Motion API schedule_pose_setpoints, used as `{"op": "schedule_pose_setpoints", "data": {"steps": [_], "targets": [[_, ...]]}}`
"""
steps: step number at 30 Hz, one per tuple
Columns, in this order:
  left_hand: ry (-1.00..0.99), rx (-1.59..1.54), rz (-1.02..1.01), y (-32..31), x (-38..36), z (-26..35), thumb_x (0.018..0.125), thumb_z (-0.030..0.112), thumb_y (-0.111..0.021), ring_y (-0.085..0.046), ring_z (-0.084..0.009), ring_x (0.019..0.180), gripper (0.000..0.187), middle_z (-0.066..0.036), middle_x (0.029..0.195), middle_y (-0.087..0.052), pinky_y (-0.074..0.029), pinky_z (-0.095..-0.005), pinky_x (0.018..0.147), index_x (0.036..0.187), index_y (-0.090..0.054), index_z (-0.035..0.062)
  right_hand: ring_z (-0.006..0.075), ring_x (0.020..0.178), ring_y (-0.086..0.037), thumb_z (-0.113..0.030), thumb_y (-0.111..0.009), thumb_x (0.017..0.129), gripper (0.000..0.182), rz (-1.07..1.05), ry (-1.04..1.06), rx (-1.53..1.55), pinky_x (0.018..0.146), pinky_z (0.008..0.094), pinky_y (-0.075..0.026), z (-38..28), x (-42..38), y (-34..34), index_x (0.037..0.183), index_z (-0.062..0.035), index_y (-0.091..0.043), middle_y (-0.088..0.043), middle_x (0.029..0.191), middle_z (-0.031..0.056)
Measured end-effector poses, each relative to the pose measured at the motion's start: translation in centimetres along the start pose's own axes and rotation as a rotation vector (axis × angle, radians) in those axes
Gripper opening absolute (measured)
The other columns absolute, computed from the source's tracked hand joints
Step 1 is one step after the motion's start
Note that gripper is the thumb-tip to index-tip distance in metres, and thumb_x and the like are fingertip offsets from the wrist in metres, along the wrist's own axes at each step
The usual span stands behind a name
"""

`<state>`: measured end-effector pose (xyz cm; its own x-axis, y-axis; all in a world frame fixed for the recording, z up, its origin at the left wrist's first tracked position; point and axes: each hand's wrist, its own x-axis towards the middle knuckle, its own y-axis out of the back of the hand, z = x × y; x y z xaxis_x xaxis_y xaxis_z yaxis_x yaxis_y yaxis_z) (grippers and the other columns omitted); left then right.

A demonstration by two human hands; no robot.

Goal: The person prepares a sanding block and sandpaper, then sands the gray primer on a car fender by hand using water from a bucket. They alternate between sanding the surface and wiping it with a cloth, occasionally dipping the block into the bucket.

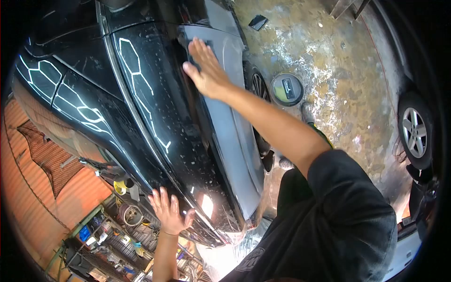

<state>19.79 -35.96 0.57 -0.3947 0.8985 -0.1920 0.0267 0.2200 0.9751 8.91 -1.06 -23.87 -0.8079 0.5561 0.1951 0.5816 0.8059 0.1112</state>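
Before me is a glossy black car (174, 122) with white dust specks and reflected lines of light. A matte grey panel (225, 122) runs along its side. My right hand (206, 70) lies flat, palm down, at the upper part of the grey panel by its border with the black paint; its fingers are stretched and the thumb is apart. Against the black bodywork near a long trim strip (141, 124) rests my left hand (170, 214), fingers spread and holding nothing.
A round bucket (277, 98) with a dark block in it stands on the wet, stained floor (329, 70) beside the car's wheel (258, 87). Another dark car with a silver wheel (414, 131) is at right. Cluttered shelves (122, 239) stand at lower left. A dark sheet (258, 22) lies on the floor.
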Motion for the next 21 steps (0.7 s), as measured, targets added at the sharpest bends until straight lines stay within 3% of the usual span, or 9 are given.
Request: {"op": "schedule_pose_setpoints", "data": {"steps": [4, 9, 13, 17, 21], "targets": [[-0.008, -0.007, 0.013, 0.5, 0.9, 0.2, 0.099, 0.058, -0.052, -0.015, -0.0508, 0.155, 0.09, -0.029, 0.168, -0.018, -0.007, -0.0661, 0.123, 0.166, -0.016, 0.0108, 0.0366, 0.159, -0.006, -0.059, -0.022, 0.108, 0.085, -0.087, 0.078, -0.117, 0.13, 0.047, -0.005, -2.8, -11.2, -0.3, 0.16, 0.0072, -0.018, -0.012, 0.17, 0.0265], [-0.035, -0.003, 0.106, 0.9, 2.3, 1.0, 0.099, 0.058, -0.052, -0.016, -0.0473, 0.156, 0.087, -0.026, 0.168, -0.023, -0.007, -0.0622, 0.124, 0.164, -0.024, 0.0081, 0.0376, 0.159, -0.008, -0.064, -0.021, 0.106, 0.089, -0.128, 0.168, -0.214, 0.129, 0.0491, -0.007, -4.9, -24.4, -1.2, 0.159, 0.0079, -0.021, -0.014, 0.169, 0.0268], [-0.108, 0.01, 0.19, 0.8, 2.4, 1.6, 0.102, 0.051, -0.053, -0.017, -0.0388, 0.158, 0.08, -0.021, 0.169, -0.025, -0.008, -0.0541, 0.127, 0.161, -0.03, 0.0025, 0.0385, 0.158, -0.013, -0.063, -0.027, 0.105, 0.089, -0.106, 0.184, -0.231, 0.128, 0.0506, -0.009, -6.0, -35.0, -2.4, 0.158, 0.0082, -0.025, -0.018, 0.168, 0.0266], [-0.145, 0.02, 0.243, 0.2, 2.2, 1.7, 0.101, 0.039, -0.057, -0.018, -0.0355, 0.158, 0.072, -0.018, 0.168, -0.029, -0.008, -0.0508, 0.128, 0.16, -0.033, 0.0051, 0.0392, 0.157, -0.017, -0.061, -0.033, 0.105, 0.086, -0.135, 0.198, -0.257, 0.128, 0.0514, -0.012, -7.4, -44.7, -3.0, 0.157, 0.0072, -0.028, -0.021, 0.167, 0.0261], [-0.17, 0.027, 0.285, -0.4, 2.2, 0.9, 0.102, 0.038, -0.057, -0.018, -0.0331, 0.158, 0.07, -0.015, 0.168, -0.031, -0.009, -0.0487, 0.128, 0.16, -0.035, 0.0071, 0.0395, 0.157, -0.019, -0.061, -0.035, 0.104, 0.085, -0.234, 0.203, -0.234, 0.128, 0.0525, -0.013, -7.7, -56.6, -3.8, 0.158, 0.0049, -0.028, -0.022, 0.167, 0.0256]]}}
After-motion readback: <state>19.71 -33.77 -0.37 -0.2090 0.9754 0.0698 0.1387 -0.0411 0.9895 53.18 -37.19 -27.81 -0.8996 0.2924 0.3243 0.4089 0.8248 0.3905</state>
